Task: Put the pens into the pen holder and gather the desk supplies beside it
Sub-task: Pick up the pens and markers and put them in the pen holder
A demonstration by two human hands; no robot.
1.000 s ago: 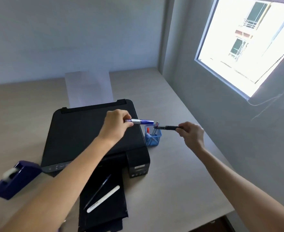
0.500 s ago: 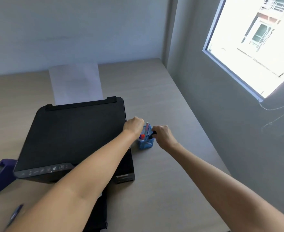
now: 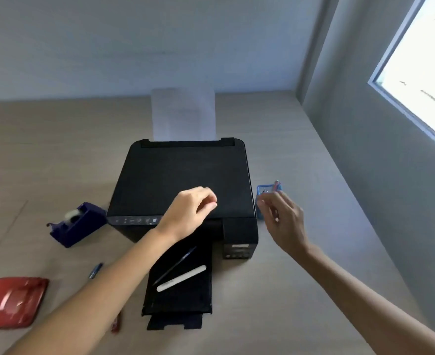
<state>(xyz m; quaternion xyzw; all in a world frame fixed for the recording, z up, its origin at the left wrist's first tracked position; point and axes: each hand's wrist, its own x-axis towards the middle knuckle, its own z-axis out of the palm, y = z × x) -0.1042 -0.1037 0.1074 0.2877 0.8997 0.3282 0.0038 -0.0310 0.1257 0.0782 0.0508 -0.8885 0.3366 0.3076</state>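
Note:
The blue pen holder (image 3: pixel 261 188) stands on the desk just right of the black printer (image 3: pixel 183 180), with pens sticking out of it. My right hand (image 3: pixel 283 221) hovers in front of the holder, fingers apart and holding nothing. Above the printer's front edge, my left hand (image 3: pixel 188 213) is loosely curled and empty. A blue pen (image 3: pixel 176 265) and a white pen (image 3: pixel 182 278) lie on the printer's black output tray (image 3: pixel 185 301). Another blue pen (image 3: pixel 95 270) lies on the desk left of my left forearm. A red pen (image 3: pixel 116 325) peeks out under that forearm.
A dark blue tape dispenser (image 3: pixel 79 224) sits left of the printer. A red flat case (image 3: pixel 12 302) lies at the near left. White paper (image 3: pixel 183 114) stands in the printer's rear feed. A grey wall with a window (image 3: pixel 421 73) bounds the desk on the right.
Both hands let go of their pens in the holder and pulled back from it, now empty. The view swung left and down, showing the output tray, red case and loose pens.

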